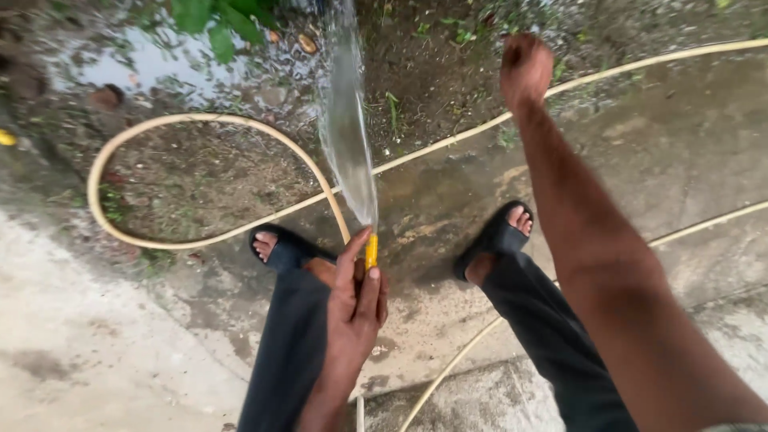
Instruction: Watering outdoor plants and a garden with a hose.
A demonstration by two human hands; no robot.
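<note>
My left hand [356,300] grips the yellow end of a garden hose [371,252], thumb near the tip. A fan of water [348,128] sprays forward from it onto wet soil. My right hand [524,68] is stretched out ahead, fingers closed in a fist with nothing visible in it, above the ground near a run of the hose. My feet in dark sandals [496,236] stand on wet concrete, with dark trousers below.
The cream hose [160,120] loops across soil and concrete and runs off to the right. A puddle [152,68] and green leaves [220,24] lie at the top left. Pale dry concrete [80,336] fills the lower left.
</note>
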